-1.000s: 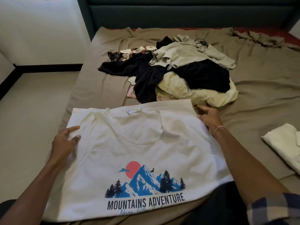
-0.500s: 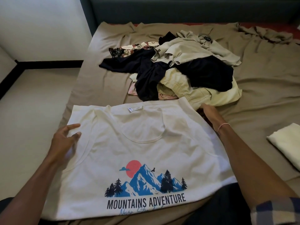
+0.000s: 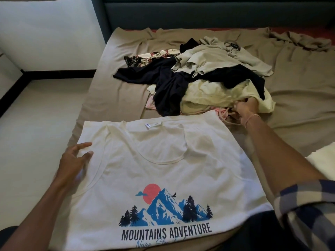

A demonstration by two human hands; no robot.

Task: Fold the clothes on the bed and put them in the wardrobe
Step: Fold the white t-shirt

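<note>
A white tank top (image 3: 163,160) printed with blue mountains, a red sun and "MOUNTAINS ADVENTURE" lies flat on the tan sheet (image 3: 112,91) at lower centre. The left hand (image 3: 74,160) rests on its left edge, fingers spread. The right hand (image 3: 245,109) is in the clothes pile (image 3: 199,84) at centre right, and the fabric hides whether it grips anything.

Bed (image 3: 112,91): T-shirt (image 3: 163,169), clothes pile (image 3: 199,78).

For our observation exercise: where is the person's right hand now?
In the head view, the right hand is right of centre, at the near edge of the clothes pile, just beyond the white shirt.
</note>
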